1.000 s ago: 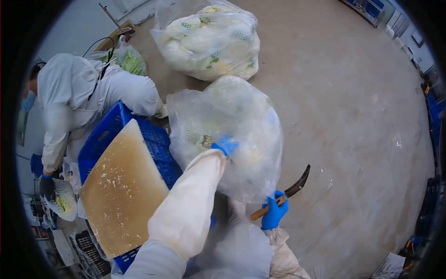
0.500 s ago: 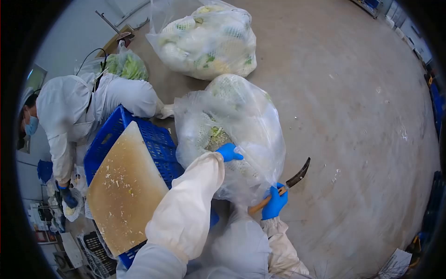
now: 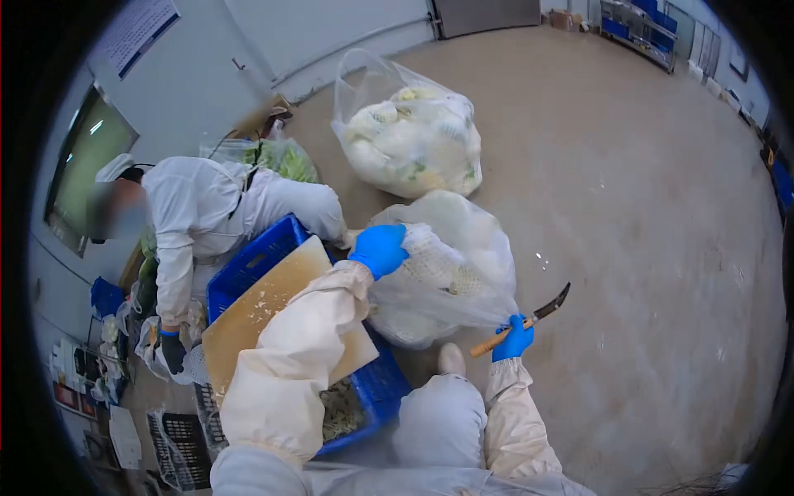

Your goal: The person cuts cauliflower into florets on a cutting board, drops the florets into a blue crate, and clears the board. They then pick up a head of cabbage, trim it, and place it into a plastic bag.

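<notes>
My left hand [image 3: 380, 247], in a blue glove, grips the top of a clear plastic bag [image 3: 463, 256] full of netted cabbages, which stands on the floor in front of me. My right hand [image 3: 514, 339], also gloved blue, is closed on the wooden handle of a curved knife [image 3: 529, 319], and its blade points up and right, just beside the bag's lower right edge. A blue crate [image 3: 256, 264] lies to my left with a stained cutting board [image 3: 265, 318] resting across it.
A second full bag of cabbages [image 3: 409, 136] stands farther off. A person in white coveralls [image 3: 207, 219] bends over at the left, beside a bag of green leaves [image 3: 285, 159]. Open concrete floor [image 3: 645, 207] stretches to the right. Black crates [image 3: 178, 430] sit at lower left.
My left hand has risen and taken hold higher on the bag's top. My view has tilted up and back, showing more wall and floor. The knife hand has stayed beside the bag.
</notes>
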A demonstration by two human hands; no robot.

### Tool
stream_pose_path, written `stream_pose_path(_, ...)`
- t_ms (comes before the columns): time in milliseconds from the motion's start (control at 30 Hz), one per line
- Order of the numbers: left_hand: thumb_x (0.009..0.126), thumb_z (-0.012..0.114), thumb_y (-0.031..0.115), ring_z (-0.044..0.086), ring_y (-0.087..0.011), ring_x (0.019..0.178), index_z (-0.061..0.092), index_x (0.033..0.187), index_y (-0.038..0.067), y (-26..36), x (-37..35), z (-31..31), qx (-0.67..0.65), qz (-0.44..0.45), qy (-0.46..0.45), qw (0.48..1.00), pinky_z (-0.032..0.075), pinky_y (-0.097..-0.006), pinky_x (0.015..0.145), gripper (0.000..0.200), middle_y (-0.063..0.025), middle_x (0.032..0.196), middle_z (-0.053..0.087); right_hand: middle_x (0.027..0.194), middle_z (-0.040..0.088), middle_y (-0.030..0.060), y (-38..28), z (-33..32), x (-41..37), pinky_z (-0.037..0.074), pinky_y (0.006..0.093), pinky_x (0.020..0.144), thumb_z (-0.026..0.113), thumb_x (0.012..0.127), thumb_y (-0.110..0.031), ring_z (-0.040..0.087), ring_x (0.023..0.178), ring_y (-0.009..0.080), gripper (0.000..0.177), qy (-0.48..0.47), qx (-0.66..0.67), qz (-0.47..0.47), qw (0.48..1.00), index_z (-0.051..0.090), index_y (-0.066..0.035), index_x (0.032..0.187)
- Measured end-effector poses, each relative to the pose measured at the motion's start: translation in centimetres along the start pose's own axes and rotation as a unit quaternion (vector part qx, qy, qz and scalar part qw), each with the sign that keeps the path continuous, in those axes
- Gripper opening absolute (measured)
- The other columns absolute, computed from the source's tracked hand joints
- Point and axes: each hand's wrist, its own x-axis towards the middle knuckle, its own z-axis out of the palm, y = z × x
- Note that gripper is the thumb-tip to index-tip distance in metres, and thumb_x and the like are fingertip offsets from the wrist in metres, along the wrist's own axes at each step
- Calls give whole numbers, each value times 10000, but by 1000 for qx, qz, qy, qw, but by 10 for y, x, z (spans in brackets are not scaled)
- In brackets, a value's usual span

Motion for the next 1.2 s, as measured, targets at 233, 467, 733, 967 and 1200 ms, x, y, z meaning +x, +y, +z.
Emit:
stream_pose_path(233, 697, 688, 250, 619, -293, 822, 616, 984, 35, -49, -50, -103, -265, -16, 173, 949, 470, -378, 730, 366, -143, 899, 649, 620, 510, 65, -1, -13, 13, 429, 326, 377, 733, 712, -152, 504, 453, 179, 279, -157, -144, 127, 969, 503, -43, 826)
stream_pose_path(467, 718, 688, 157, 581, -129, 751, 625, 935, -30, -68, -169, -204, -547, -35, 270, 792, 462, -288, 695, 293, -58, 841, 641, 735, 550, 49, -53, 1, -37, 443, 271, 464, 720, 713, -104, 554, 597, 137, 274, -118, -285, -245, 919, 514, -27, 876)
stream_pose_path(733, 697, 688, 216, 610, -224, 768, 633, 920, -8, -113, -301, -197, -419, -140, 312, 841, 463, -341, 707, 321, -131, 838, 650, 706, 554, 26, -109, 109, -300, 393, 212, 514, 634, 750, -17, 508, 630, 76, 129, -446, -174, -145, 866, 532, -30, 828)
stream_pose_path(967, 620, 726, 291, 601, -338, 771, 633, 817, 4, -179, -372, -122, -272, -298, 315, 859, 463, -408, 680, 360, -195, 837, 623, 783, 536, 66, -10, 121, -444, 447, 289, 631, 763, 686, -139, 529, 681, 157, 365, -610, -204, -150, 751, 512, -10, 916)
stream_pose_path(1200, 724, 692, 330, 594, -228, 615, 638, 852, -56, -227, -403, -55, -474, -365, 271, 754, 474, -383, 595, 410, -160, 738, 641, 816, 523, 164, 82, 137, -480, 431, 408, 694, 755, 653, -178, 508, 749, 358, 442, -580, -301, -360, 666, 491, 3, 957)
